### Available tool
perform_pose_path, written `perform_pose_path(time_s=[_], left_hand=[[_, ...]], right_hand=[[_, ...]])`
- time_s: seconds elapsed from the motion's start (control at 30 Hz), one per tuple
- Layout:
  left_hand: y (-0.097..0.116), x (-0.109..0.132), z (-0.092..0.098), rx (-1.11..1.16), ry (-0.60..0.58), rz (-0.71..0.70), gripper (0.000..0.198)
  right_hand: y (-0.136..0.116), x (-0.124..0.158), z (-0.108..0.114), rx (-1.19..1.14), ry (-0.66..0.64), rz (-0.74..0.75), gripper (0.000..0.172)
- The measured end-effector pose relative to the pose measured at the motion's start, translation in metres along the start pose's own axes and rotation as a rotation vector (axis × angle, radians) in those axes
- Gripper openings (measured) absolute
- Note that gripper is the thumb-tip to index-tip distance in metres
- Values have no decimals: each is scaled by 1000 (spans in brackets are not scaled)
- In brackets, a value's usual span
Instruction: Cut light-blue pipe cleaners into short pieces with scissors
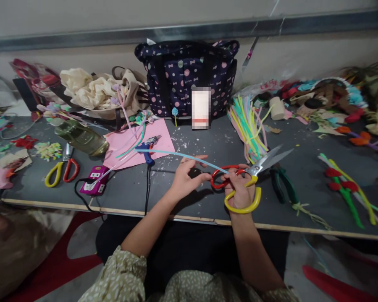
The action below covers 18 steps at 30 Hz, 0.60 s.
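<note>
My right hand (pixel 239 191) grips a pair of scissors (pixel 255 172) with one red and one yellow handle; the blades are open and point right and away from me. My left hand (pixel 185 178) pinches a long light-blue pipe cleaner (pixel 179 155) that runs left across the grey table (pixel 208 147) toward a pink sheet. The pipe cleaner's near end sits between my two hands, at the scissor handles.
A dotted dark bag (pixel 189 75) stands at the back. A bundle of coloured pipe cleaners (pixel 247 126) lies right of centre, green pliers (pixel 283 186) beside my right hand. A second pair of scissors (pixel 63 170), a pink power strip (pixel 96 180), a glue gun (pixel 148 151) and a bottle (pixel 80 136) lie left. Finished flowers (pixel 346 188) lie right.
</note>
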<state>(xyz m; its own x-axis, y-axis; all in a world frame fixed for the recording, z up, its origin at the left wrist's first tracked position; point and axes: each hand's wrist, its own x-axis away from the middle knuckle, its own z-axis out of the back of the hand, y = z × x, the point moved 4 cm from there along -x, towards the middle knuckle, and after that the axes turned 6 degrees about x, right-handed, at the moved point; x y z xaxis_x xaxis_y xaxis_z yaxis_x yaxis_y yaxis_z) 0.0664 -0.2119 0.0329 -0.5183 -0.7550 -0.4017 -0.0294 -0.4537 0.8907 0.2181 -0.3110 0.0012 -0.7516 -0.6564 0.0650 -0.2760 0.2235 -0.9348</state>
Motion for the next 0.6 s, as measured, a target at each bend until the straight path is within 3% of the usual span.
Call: perform_pose_path(time_s=[0.1, 0.17, 0.47, 0.6], left_hand=[[-7, 0, -2, 427, -52, 197, 42], [-11, 1, -1, 558, -32, 291, 34], [-12, 1, 3, 572, 98, 357, 21], [-15, -3, 11, 608, 267, 335, 21]], right_hand=[[2, 0, 0, -12, -4, -13, 51], [2, 0, -1, -26, -5, -23, 52], [2, -1, -1, 6, 7, -21, 48], [-4, -3, 1, -49, 48, 98, 45]])
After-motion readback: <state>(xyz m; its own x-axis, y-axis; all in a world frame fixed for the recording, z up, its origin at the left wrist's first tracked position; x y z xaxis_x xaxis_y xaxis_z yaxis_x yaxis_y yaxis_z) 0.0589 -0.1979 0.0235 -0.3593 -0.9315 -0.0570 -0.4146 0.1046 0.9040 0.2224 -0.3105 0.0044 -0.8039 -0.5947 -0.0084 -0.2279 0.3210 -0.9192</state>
